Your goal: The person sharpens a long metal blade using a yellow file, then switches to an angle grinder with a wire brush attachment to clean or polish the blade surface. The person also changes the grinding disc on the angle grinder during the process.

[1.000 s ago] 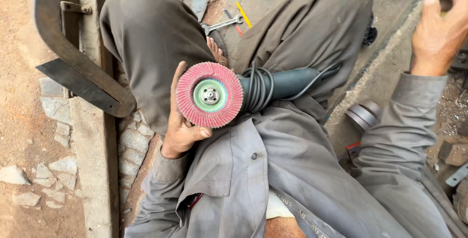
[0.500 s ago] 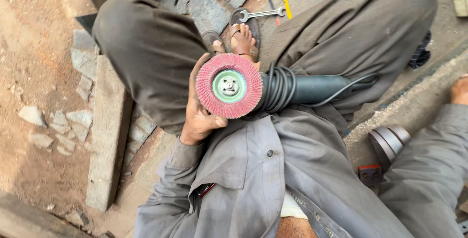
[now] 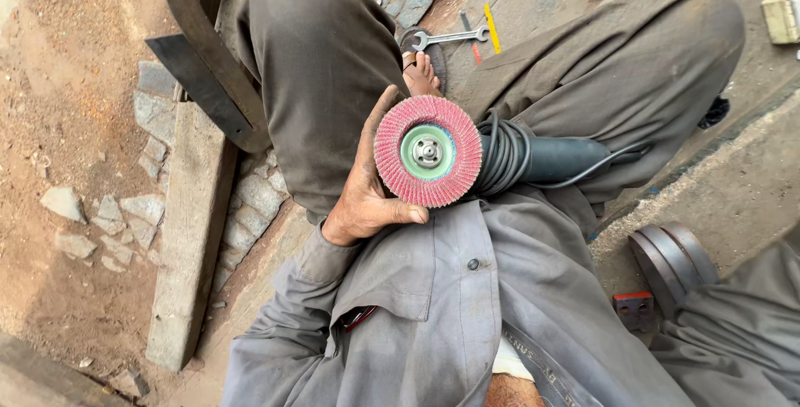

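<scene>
left hand cupping the red flap disc of an angle grinder, fingers hidden behind the disc, thumb pressing along its near rim. disc facing up, green hub at centre, lying over the lap between two grey-trousered legs. grinder body pointing right, black cord coiled around it just beside the disc. right hand out of view, only a grey sleeve showing at near right; state of its fingers impossible to tell. lying on the ground at far centre: a spanner, a yellow marker. standing at left: a curved metal frame, a stone slab.
</scene>
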